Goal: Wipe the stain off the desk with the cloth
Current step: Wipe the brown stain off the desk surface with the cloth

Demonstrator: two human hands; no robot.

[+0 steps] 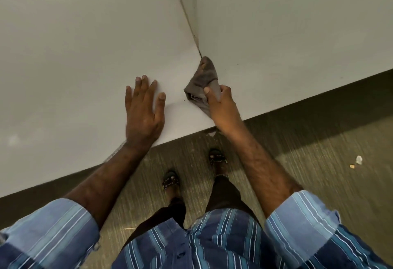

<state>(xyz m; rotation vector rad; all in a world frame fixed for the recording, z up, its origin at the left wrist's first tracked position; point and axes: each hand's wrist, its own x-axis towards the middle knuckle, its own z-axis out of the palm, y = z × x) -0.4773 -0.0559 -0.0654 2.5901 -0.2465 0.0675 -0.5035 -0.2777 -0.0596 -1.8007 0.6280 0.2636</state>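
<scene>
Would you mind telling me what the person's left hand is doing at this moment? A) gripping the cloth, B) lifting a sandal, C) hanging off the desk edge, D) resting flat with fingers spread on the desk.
D: the left hand lies flat on the desk with fingers spread, while the right hand grips the cloth.

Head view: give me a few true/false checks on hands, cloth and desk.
1. The right hand holds the cloth. True.
2. The left hand grips a bottle. False: it lies flat and open on the desk.
3. The cloth's tip reaches the seam between two panels. True.
4. The cloth is bright yellow. False: grey-brown.
5. Both hands are on the cloth. False: only the right.
</scene>
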